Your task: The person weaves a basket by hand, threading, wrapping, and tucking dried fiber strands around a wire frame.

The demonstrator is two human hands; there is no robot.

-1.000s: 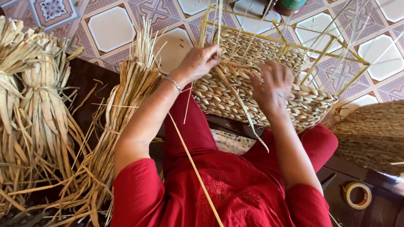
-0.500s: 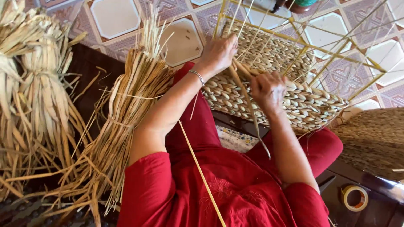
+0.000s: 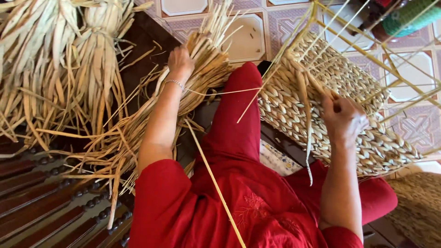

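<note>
One half-woven basket (image 3: 340, 115) is lying across the lap, nothing visibly inside. The right hand (image 3: 344, 120) is pinching its strand; the left hand (image 3: 180, 62) is gripping one loose straw bundle (image 3: 138, 133) beside two tied sheaves (image 3: 59, 55).

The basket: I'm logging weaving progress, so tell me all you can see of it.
The basket is half-woven from pale, flat dried fibre in plaited rows over a thin yellow wire frame, whose bare rods stick out past the weave. It lies tilted across the person's lap. The right hand grips its woven edge and a loose strand.
</note>
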